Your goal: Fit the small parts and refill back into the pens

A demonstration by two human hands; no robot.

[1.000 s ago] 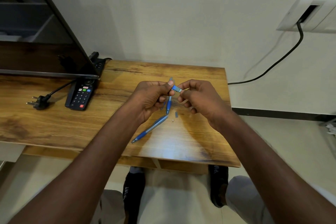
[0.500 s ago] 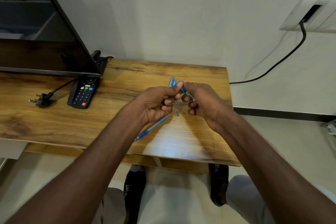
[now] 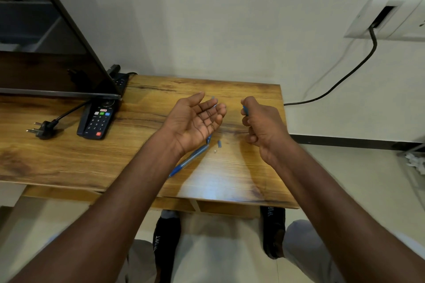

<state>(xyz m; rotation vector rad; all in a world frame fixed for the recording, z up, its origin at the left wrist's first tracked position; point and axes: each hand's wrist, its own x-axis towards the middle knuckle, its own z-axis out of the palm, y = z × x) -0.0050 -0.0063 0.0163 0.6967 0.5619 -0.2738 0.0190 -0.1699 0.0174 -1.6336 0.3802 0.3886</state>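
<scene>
Head view, left hand point(image 3: 195, 119): raised palm-up above the worktop point(image 3: 115, 156), fingers straight and relaxed, nothing grasped.
Head view, right hand point(image 3: 259, 123): fingers curled tight around a small blue pen part point(image 3: 245, 110), of which only a short blue end shows at the thumb side.
Hands, relation: apart, a gap of bare wood showing between them.
Blue pen barrel point(image 3: 189, 159): flat on the worktop, lying diagonally, its upper end hidden under the left wrist.
Loose pieces: a short blue piece point(image 3: 219, 144) and a tiny pale piece point(image 3: 215, 151) just beside the barrel's upper end, resting on the wood; another blue sliver point(image 3: 213, 99) behind the left fingertips, too small to identify.
Remote control point(image 3: 97, 119): dark, buttons up, well left of the hands, partly under the edge of a screen point(image 3: 46, 71).
Plug point(image 3: 43, 130): black, pins pointing left, on the worktop near the remote control.
Wall socket point(image 3: 388, 18): upper right, black cable point(image 3: 345, 78) hanging from it.
</scene>
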